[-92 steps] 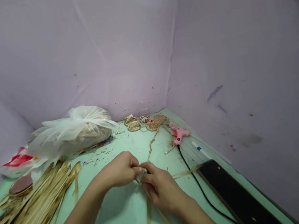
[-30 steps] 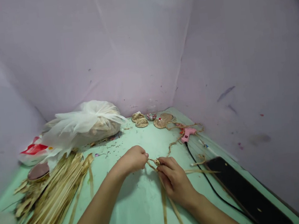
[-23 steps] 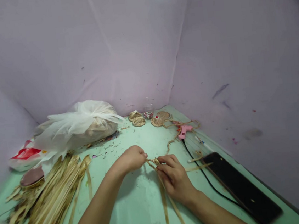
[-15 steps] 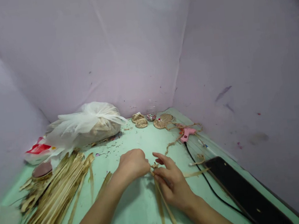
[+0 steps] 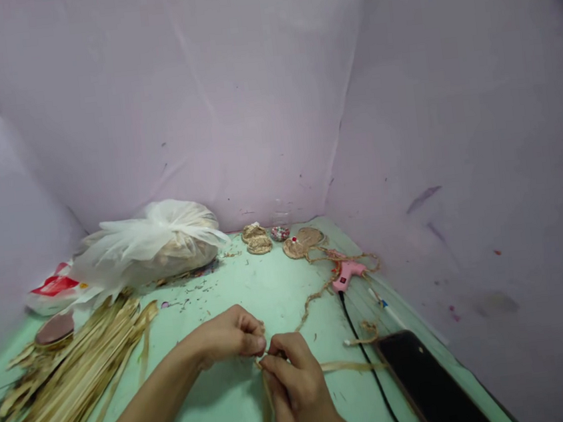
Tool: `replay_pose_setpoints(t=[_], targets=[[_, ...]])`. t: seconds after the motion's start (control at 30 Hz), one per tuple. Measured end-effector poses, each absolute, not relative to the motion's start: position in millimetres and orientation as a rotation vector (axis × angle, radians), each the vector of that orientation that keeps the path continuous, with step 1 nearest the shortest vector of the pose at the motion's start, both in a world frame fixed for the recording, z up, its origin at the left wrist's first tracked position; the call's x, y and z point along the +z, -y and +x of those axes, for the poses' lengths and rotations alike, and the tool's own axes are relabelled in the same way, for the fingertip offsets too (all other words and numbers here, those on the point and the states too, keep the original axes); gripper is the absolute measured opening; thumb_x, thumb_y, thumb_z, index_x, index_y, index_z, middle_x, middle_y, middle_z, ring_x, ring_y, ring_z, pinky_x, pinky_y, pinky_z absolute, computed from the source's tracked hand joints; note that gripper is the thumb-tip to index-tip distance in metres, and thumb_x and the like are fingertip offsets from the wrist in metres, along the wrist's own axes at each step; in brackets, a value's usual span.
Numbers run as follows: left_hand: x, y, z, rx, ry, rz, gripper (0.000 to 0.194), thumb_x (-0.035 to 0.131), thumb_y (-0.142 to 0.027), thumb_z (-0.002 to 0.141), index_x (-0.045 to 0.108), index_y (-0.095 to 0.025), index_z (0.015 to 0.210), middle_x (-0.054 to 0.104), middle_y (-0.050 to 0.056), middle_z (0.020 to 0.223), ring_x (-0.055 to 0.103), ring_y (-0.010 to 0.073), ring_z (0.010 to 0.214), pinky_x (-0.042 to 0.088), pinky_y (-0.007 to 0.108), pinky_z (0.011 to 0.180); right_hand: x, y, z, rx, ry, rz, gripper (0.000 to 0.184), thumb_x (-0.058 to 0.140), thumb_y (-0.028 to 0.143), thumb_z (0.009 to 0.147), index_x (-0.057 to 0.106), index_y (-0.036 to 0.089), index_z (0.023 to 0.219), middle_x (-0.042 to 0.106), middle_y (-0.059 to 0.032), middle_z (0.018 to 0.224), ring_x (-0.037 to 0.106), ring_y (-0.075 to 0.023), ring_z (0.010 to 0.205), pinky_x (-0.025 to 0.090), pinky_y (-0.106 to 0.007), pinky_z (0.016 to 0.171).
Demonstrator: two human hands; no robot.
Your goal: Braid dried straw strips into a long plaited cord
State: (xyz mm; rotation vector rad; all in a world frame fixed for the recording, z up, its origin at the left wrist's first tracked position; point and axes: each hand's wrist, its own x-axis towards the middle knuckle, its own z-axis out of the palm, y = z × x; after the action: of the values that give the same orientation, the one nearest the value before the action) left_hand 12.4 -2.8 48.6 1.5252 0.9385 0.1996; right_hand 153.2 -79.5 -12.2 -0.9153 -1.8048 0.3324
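Observation:
My left hand (image 5: 231,335) is closed in a pinch, thumb against curled fingers, at the small worked end of some dried leaf strips (image 5: 266,417). Just right of it, my right hand (image 5: 297,387) pinches the same strips between thumb and fingers. The fingertips of both hands nearly meet, and much of the piece between them is hidden. Pale strips hang down toward me from the right hand's grip, and another strip (image 5: 351,366) sticks out to the right behind that hand.
Dried leaf strips (image 5: 72,380) lie piled at left, near a white plastic bag (image 5: 164,243). Woven round pieces (image 5: 259,243) and beads (image 5: 280,233) stand at the back. At right are a pink glue gun (image 5: 348,273), its black cable (image 5: 360,343), braided cord (image 5: 313,298) and a black phone (image 5: 430,383).
The view has shifted, and both hands appear lower and further left. My right index finger, raised before, is now bent down onto the strips. My left hand has turned, showing its thumb.

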Motion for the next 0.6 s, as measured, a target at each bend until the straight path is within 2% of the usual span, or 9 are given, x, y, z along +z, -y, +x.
replay_pose_setpoints(t=[0.23,0.43,0.6], targets=[[36.1,-1.7,18.7,0.218,-1.328,1.667,0.019,0.047,-0.029,0.059,0.04,-0.017,0.046,0.03,-0.005,0.043,0.025,0.0079,0.046,0.019,0.022,0.045,-1.7,79.0,152.1,0.366,1.885,-0.886,0.02,0.045,0.004,0.069,0.057,0.017,0.079,0.05,-0.0057,0.077,0.045,-0.0172,0.076,0.042,-0.031,0.064],[38.0,-24.7,1.4,0.295,-1.809,1.857,0.024,0.042,-0.032,0.067,0.044,-0.017,0.049,0.04,-0.002,0.048,0.036,0.0108,0.049,0.021,0.022,0.047,-6.1,76.6,146.8,0.44,2.202,-0.778,0.013,0.052,0.007,0.062,0.056,0.018,0.058,0.051,-0.0015,0.061,0.045,-0.0147,0.07,0.039,-0.025,0.058],[38.2,-45.4,-30.1,0.406,-1.863,1.796,0.026,0.043,-0.036,0.066,0.045,-0.017,0.048,0.039,-0.002,0.045,0.035,0.011,0.047,0.021,0.022,0.047,-12.0,72.6,149.1,0.402,2.218,-0.79,0.014,0.05,0.01,0.064,0.059,0.021,0.064,0.054,-0.0016,0.061,0.047,-0.0147,0.064,0.036,-0.025,0.052]])
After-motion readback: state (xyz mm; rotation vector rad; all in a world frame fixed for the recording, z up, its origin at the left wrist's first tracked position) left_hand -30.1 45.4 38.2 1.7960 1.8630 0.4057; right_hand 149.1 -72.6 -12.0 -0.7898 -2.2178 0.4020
